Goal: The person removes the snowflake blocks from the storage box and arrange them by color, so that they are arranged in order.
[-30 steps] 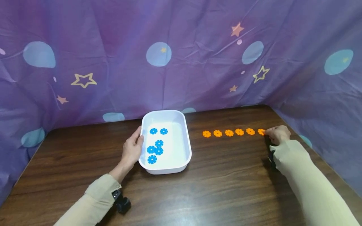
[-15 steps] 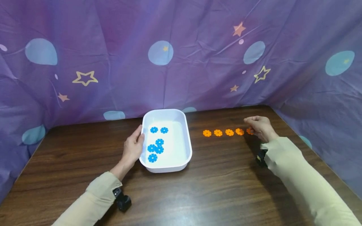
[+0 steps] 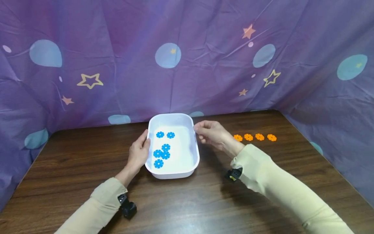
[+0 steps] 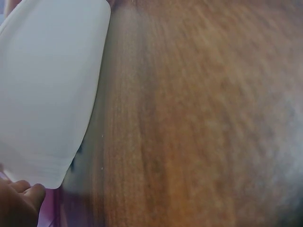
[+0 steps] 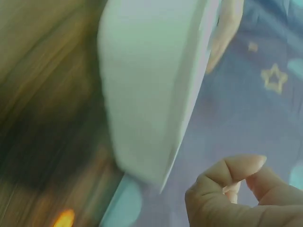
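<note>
A white plastic tray (image 3: 187, 162) stands on the table with several blue notched building discs (image 3: 158, 163) lying inside, mostly toward its left side. My left hand (image 3: 138, 152) holds the tray's left rim; in the left wrist view, fingers (image 4: 33, 194) show at the tray's corner. At the opposite rim is my right hand (image 3: 214, 133), its fingers loosely curled and thumb and forefinger tips close together. Nothing shows between those tips in the right wrist view. To its right runs a row of orange notched discs (image 3: 259, 136); the row's left end is hidden behind this hand.
The dark wooden table (image 3: 210, 201) reaches back to a purple curtain (image 3: 131, 78) printed with stars and balloon shapes, which also hangs along the right side. Black wrist cameras sit at both cuffs.
My right hand has left the rightmost orange disc and moved left over the row to the tray's right rim, leaving that disc on the table. The left hand stays on the tray.
</note>
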### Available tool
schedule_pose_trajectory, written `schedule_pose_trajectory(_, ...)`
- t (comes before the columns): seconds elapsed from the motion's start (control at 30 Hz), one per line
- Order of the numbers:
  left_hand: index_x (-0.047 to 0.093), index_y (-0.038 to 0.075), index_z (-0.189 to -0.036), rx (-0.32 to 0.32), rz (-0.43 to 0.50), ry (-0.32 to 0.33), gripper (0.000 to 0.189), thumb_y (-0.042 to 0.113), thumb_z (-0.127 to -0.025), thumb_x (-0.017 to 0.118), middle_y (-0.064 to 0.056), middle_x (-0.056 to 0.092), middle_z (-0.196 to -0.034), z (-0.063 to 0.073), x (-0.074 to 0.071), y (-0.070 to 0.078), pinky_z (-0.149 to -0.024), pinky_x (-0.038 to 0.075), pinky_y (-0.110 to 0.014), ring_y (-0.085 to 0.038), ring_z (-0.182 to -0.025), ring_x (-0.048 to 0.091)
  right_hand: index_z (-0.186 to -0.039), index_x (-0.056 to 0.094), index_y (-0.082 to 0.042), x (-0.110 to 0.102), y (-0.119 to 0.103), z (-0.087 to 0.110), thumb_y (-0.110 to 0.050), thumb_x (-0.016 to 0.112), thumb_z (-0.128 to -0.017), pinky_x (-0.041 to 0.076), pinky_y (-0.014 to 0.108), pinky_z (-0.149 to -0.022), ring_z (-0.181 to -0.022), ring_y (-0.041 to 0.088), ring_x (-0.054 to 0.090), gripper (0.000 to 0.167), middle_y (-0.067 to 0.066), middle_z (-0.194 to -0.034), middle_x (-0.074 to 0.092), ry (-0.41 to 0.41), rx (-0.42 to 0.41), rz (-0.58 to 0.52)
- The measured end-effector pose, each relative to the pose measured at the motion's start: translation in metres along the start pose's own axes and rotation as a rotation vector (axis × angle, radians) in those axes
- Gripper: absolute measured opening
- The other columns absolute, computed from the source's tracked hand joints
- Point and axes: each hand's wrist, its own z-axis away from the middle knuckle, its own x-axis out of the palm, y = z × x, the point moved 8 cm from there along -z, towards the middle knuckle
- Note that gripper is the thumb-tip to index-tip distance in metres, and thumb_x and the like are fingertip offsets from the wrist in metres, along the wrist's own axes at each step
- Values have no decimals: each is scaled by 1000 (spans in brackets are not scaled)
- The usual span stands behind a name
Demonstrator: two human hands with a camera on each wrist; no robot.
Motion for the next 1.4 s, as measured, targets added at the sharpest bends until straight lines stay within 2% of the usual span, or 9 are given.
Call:
schedule_pose_trajectory(0.17,32,4,-146,7,-5,6,47,15,-100,38,-10,33,-150,1,0,2,-116,21,-38,-25,-139,29,-106,58,5,45,9,-3,-6,58,-92,46,15,-50,-58,8,49,18,2,-74,54,-58,80,69)
schedule_pose_trajectory(0.27,34,3,-145,14,-7,16,47,15,-100,39,-11,35,-149,2,1,2,-116,22,-38,-26,-138,30,-108,58,6,70,20,-6,-4,60,-91,49,15,-51,-58,8,52,21,3,-75,56,-124,126,119)
schedule_pose_trajectory(0.47,35,3,-144,25,-1,22,47,16,-99,41,-11,37,-148,3,1,1,-115,24,-38,-26,-137,33,-105,59,8,103,39,-13,0,62,-87,51,16,-50,-54,8,54,20,3,-70,56,-220,155,253)
schedule_pose_trajectory(0.63,37,2,-143,41,7,39,46,13,-99,42,-13,38,-146,3,1,1,-115,25,-40,-27,-136,34,-100,63,7,116,48,-18,2,65,-83,51,17,-49,-51,9,53,17,3,-64,56,-239,146,368)
schedule_pose_trajectory(0.8,38,4,-143,39,-3,52,46,14,-99,42,-12,39,-146,3,0,1,-114,25,-40,-28,-135,35,-95,63,6,123,55,-18,3,68,-81,50,18,-47,-49,9,53,15,3,-60,55,-254,122,431)
schedule_pose_trajectory(1.0,38,3,-143,45,-4,50,45,13,-99,42,-13,40,-145,2,0,2,-114,27,-41,-29,-135,36,-90,61,4,124,59,-17,6,70,-77,51,21,-44,-45,10,53,16,3,-57,53,-218,86,487)
schedule_pose_trajectory(1.2,39,2,-142,54,-11,59,45,13,-98,43,-13,41,-144,2,-1,2,-114,27,-41,-29,-134,37,-89,61,3,126,55,-15,8,71,-75,53,23,-44,-43,9,52,19,2,-55,53,-206,5,572)
schedule_pose_trajectory(1.4,37,3,-144,37,10,50,46,13,-99,42,-13,38,-146,2,-2,1,-113,28,-41,-28,-135,35,-87,60,0,133,50,-16,5,73,-74,47,18,-40,-43,8,51,19,0,-55,50,-213,-71,706)
